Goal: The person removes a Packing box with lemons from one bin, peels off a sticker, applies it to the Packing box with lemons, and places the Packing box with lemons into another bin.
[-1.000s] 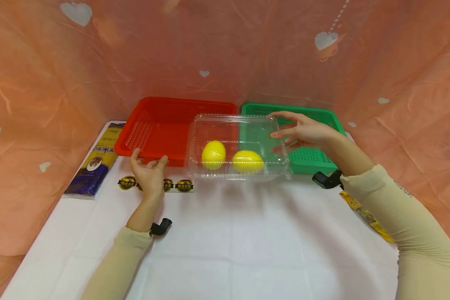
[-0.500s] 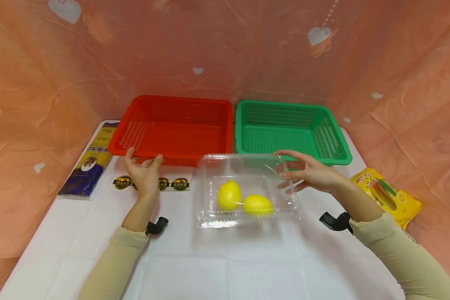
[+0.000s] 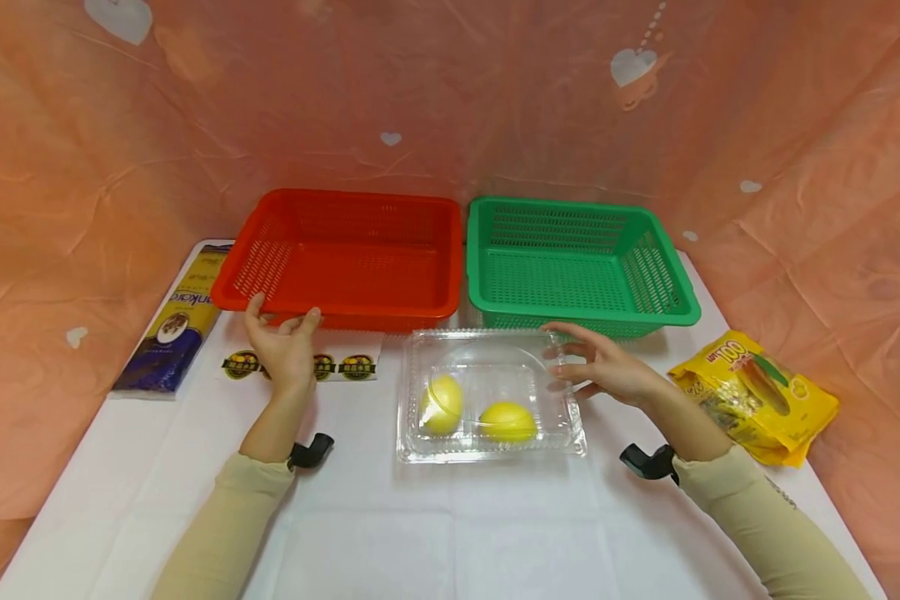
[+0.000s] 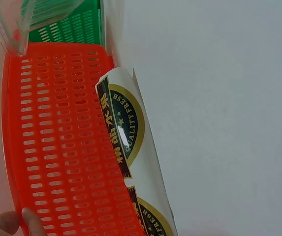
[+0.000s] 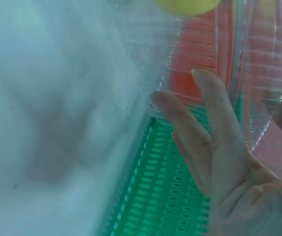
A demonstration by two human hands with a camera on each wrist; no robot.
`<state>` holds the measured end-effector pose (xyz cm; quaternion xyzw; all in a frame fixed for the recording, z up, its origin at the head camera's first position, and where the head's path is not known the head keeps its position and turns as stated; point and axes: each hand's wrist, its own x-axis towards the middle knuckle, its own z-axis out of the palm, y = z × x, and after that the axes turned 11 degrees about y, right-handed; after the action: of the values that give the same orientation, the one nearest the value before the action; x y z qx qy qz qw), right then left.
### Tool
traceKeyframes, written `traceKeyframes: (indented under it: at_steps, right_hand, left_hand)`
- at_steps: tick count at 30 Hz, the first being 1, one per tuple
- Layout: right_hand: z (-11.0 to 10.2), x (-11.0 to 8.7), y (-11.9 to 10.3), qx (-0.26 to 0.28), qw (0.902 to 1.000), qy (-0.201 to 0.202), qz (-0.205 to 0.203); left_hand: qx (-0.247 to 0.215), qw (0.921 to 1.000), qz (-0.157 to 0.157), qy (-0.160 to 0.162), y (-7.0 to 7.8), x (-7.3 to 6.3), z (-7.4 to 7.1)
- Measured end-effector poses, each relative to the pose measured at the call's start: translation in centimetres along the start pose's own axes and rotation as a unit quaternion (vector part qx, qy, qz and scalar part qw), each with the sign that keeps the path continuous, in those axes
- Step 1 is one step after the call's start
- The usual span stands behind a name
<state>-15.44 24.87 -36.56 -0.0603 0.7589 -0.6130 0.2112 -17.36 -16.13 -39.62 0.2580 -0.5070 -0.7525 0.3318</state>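
Observation:
A clear plastic clamshell box [image 3: 491,350] lies shut on the white table [image 3: 450,525], with two lemons [image 3: 507,422] inside. My right hand [image 3: 596,367] holds its far right corner, thumb over the lid and straight fingers [image 5: 214,128] against the ribbed side wall [image 5: 259,73]. My left hand [image 3: 281,346] rests open on a strip of round stickers [image 3: 356,367]. Its thumb and a fingertip [image 4: 30,219] touch the front of the red basket [image 3: 360,315].
The green basket [image 3: 585,317] stands to the right of the red one; both are at the back of the table. A dark blue packet [image 3: 168,333] lies at the left edge and a yellow snack bag [image 3: 757,400] at the right.
My right hand carried the box with the lemons from above the baskets toward me and set it down on the table. The left hand stayed by the red basket.

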Motion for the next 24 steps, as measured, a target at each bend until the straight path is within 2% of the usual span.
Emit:
traceKeyframes:
  at_steps: [16,24]
  right_hand:
    - [0.3,0.7,0.8,0.008,1.0000,0.002,0.001]
    - [0.2,0.9,1.3,-0.014,0.9999,0.007,0.005]
  left_hand:
    - [-0.005,1.0000,-0.004,0.002,0.0,-0.1,0.1]
    - [-0.012,0.9999,-0.003,0.001,0.0,-0.1,0.0]
